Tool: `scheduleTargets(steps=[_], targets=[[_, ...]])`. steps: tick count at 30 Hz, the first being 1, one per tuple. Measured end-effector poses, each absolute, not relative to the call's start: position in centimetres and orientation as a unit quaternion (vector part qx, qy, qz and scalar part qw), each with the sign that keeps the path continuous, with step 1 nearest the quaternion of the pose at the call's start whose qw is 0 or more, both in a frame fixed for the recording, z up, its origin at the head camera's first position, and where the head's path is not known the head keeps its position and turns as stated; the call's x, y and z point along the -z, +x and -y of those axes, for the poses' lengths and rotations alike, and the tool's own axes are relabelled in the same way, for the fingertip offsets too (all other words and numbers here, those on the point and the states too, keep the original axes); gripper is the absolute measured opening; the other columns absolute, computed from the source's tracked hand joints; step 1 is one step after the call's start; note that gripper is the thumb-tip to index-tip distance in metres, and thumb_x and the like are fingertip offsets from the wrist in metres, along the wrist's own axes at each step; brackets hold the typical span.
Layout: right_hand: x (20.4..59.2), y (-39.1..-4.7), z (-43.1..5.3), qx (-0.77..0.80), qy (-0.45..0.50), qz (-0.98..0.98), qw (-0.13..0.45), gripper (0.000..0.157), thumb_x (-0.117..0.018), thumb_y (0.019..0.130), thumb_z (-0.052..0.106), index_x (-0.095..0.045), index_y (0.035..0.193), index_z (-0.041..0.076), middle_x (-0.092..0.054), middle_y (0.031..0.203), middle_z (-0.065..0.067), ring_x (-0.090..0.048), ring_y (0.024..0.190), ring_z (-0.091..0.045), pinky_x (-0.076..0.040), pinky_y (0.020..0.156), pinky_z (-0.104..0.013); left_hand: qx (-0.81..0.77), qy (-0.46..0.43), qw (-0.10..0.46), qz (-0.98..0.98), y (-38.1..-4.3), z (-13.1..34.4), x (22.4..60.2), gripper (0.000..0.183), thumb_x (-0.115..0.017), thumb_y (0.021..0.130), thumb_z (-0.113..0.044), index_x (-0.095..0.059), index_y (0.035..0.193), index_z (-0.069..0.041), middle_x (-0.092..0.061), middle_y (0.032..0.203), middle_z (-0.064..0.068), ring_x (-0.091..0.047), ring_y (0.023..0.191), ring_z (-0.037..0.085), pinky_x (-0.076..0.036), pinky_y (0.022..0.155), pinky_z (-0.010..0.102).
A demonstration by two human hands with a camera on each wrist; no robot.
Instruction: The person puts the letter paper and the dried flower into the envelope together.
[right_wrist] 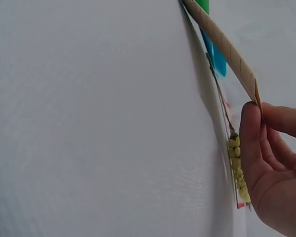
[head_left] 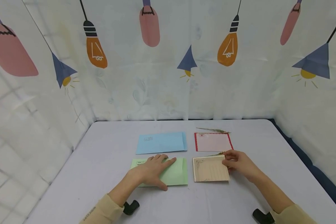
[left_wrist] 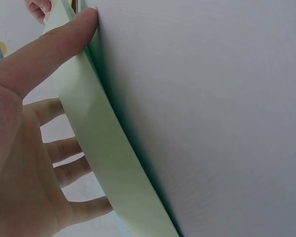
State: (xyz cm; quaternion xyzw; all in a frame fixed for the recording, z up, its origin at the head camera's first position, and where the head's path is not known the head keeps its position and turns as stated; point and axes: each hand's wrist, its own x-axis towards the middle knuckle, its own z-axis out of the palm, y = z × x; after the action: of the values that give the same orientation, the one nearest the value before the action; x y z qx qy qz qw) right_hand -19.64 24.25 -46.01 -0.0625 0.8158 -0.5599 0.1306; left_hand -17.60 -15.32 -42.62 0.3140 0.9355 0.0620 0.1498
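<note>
My left hand lies with fingers spread over a light green envelope. In the left wrist view its thumb reaches past the near edge of the green envelope. With thumb and fingertips, my right hand pinches the right edge of a beige sheet of lined notepaper. That edge curls up off the table in the right wrist view, where the notepaper appears nearly edge-on. A dried flower sprig shows behind the right hand, its stem running along the table.
Beyond the green envelope lies a blue envelope. A pale card with a red border is behind the notepaper, with another dried sprig along its far edge. Printed cloth hangs behind the white table.
</note>
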Motion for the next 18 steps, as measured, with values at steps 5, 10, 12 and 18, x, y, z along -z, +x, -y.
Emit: scheduleTargets(steps=[5, 10, 12, 18], targets=[[45.60, -19.47, -24.39, 0.585, -0.061, -0.799, 0.126, 0.048, -0.073, 0.097, 0.012, -0.051, 0.134, -0.011, -0.064, 0.111, -0.015, -0.064, 0.092, -0.022, -0.060, 0.075, -0.033, -0.066, 0.310, 0.151, -0.936, -17.46, 15.29, 42.52, 0.106, -0.084, 0.079, -0.057, -0.029, 0.164, -0.025, -0.038, 0.154, 0.008, -0.037, 0.140, 0.028, -0.033, 0.114, 0.054], [45.53, -19.44, -24.42, 0.608, -0.060, -0.782, 0.122, 0.047, -0.072, 0.098, 0.011, -0.049, 0.133, -0.011, -0.063, 0.112, -0.015, -0.064, 0.091, -0.019, -0.059, 0.076, -0.033, -0.072, 0.306, 0.153, -0.937, -17.39, 15.26, 42.39, 0.106, -0.085, 0.079, -0.056, -0.029, 0.164, -0.026, -0.037, 0.155, 0.008, -0.037, 0.141, 0.029, -0.032, 0.115, 0.054], [45.60, -19.42, -24.29, 0.616, -0.060, -0.775, 0.126, 0.048, -0.071, 0.098, 0.011, -0.048, 0.133, -0.012, -0.063, 0.112, -0.015, -0.064, 0.091, -0.018, -0.059, 0.076, -0.033, -0.068, 0.308, 0.153, -0.936, -17.42, 15.26, 42.45, 0.106, -0.084, 0.079, -0.057, -0.029, 0.164, -0.026, -0.037, 0.155, 0.008, -0.037, 0.140, 0.028, -0.033, 0.114, 0.055], [45.95, -19.50, -23.59, 0.630, -0.060, -0.763, 0.135, 0.047, -0.072, 0.098, 0.011, -0.049, 0.132, -0.012, -0.063, 0.112, -0.014, -0.065, 0.091, -0.018, -0.059, 0.076, -0.033, -0.059, 0.308, 0.152, -0.937, -17.53, 15.35, 42.76, 0.107, -0.084, 0.079, -0.059, -0.028, 0.164, -0.026, -0.037, 0.155, 0.008, -0.037, 0.140, 0.027, -0.033, 0.114, 0.054]])
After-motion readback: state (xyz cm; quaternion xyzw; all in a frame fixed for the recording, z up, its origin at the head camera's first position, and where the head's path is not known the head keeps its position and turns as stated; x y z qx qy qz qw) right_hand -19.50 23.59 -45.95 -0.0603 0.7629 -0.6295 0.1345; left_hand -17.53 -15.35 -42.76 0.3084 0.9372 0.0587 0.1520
